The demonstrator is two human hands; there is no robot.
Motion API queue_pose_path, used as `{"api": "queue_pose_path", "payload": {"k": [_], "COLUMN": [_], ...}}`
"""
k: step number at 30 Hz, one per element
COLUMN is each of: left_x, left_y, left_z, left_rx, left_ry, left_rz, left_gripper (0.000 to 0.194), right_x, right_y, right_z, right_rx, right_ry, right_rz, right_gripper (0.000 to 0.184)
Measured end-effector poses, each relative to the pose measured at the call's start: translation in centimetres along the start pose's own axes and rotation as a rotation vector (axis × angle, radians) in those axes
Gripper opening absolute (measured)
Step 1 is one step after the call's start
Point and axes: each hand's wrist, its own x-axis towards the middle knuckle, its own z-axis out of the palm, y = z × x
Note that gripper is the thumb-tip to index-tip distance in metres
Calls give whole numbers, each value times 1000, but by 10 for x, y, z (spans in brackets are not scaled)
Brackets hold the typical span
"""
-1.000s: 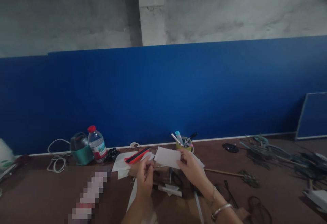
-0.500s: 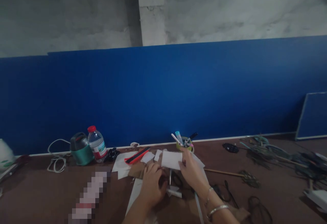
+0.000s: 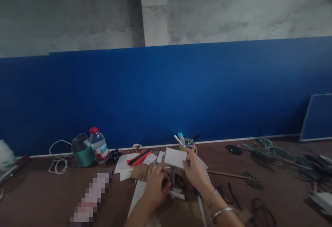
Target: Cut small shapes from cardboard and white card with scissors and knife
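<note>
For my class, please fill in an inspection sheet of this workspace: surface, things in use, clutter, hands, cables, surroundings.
Surface: brown table, with things spread along it.
Things in use: small white paper, held raised above the table.
Clutter: red-capped bottle, orange and black item, pens in a holder; a dark tangle at right, too unclear to name.
Hands: right hand pinches the paper's edge; left hand is curled low, its grip unclear.
Cables: white cable, looped near the bottle.
Surroundings: blue panel behind the table, grey wall above it.
</note>
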Motion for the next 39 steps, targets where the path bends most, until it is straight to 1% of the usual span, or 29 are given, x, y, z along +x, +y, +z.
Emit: {"api": "queue_pose_path", "payload": {"k": [4, 8, 13, 15, 19, 24, 28, 34, 39], "left_x": [-1, -2, -2, -3, -2, -2, -3, -4, -4], "left_y": [-3, -5, -3, -3, -6, -14, -16, -14, -13], "left_z": [4, 2, -4, -5, -3, 1, 1, 1, 1], "left_rx": [38, 75, 93, 99, 100, 34, -32, -77, -74], "left_ry": [31, 87, 185, 207, 278, 383, 411, 434, 409], "left_rz": [44, 56, 37, 31, 7, -26, -28, -31, -45], "left_gripper": [12, 14, 15, 16, 17, 19, 20, 20, 20], "right_x": [0, 0, 0, -1, -2, -3, -3, -4, -7], "right_y": [-1, 0, 0, -2, -5, -7, -5, 0, 1], "right_z": [-1, -1, -1, -2, -3, -3, 3, 12, 17], "right_rx": [-25, 5, 1, -7, -17, 11, 47, 43, 16], "right_ry": [0, 21, 30, 21, 25, 41, -41, -207, -272], "right_rz": [15, 4, -9, -7, -16, -95, -96, -88, -92], "right_gripper": [42, 40, 40, 40, 41, 41, 37, 44, 42]}}
